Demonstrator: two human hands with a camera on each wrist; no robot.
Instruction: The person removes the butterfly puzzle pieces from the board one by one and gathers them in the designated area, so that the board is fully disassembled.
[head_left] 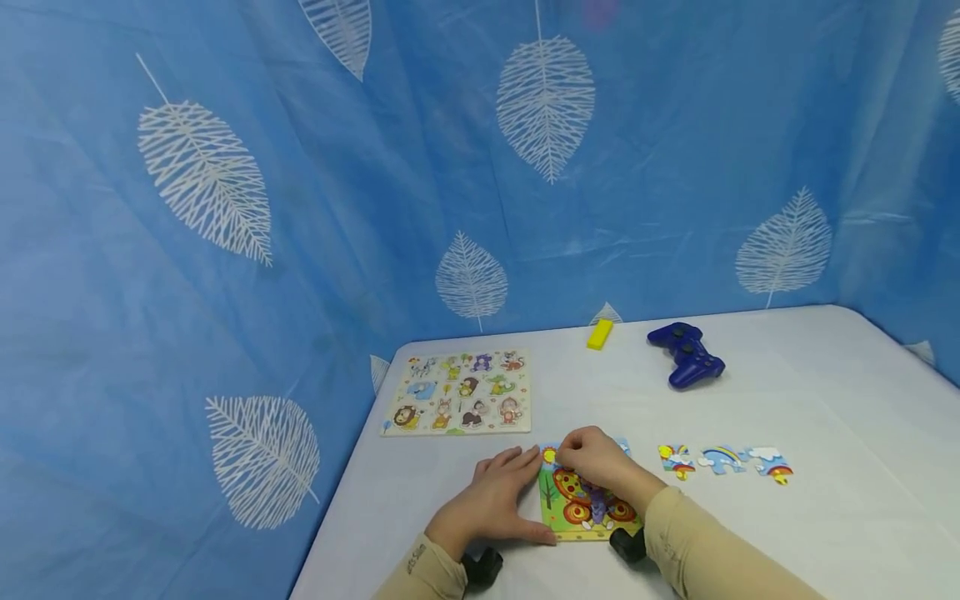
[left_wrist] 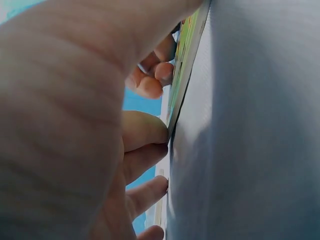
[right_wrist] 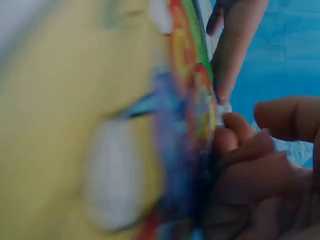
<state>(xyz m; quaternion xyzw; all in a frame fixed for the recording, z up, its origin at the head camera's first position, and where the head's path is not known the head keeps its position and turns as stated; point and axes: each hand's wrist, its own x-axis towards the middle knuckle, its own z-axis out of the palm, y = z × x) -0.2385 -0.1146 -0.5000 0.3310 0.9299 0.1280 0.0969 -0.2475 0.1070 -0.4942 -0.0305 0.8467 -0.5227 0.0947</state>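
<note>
A small butterfly jigsaw board [head_left: 551, 507] lies on the table under both hands. In the head view, my left hand [head_left: 491, 502] rests along its left edge, fingers fairly straight, thumb by the lower left corner. The left wrist view has those fingertips [left_wrist: 145, 131] against the board's thin edge. Over the upper part of the board, my right hand [head_left: 600, 460] bends its fingers down near the sun picture. Curled fingers [right_wrist: 235, 137] touch the board in the right wrist view; whether they pinch a piece is hidden. Three loose jigsaw pieces [head_left: 722, 458] lie to the right.
An animal puzzle board [head_left: 459, 393] sits at the back left of the white table [head_left: 840, 400]. Towards the far edge are a yellow block [head_left: 599, 334] and a blue game controller [head_left: 686, 355]. A blue leaf-patterned curtain [head_left: 637, 208] hangs behind and at the sides.
</note>
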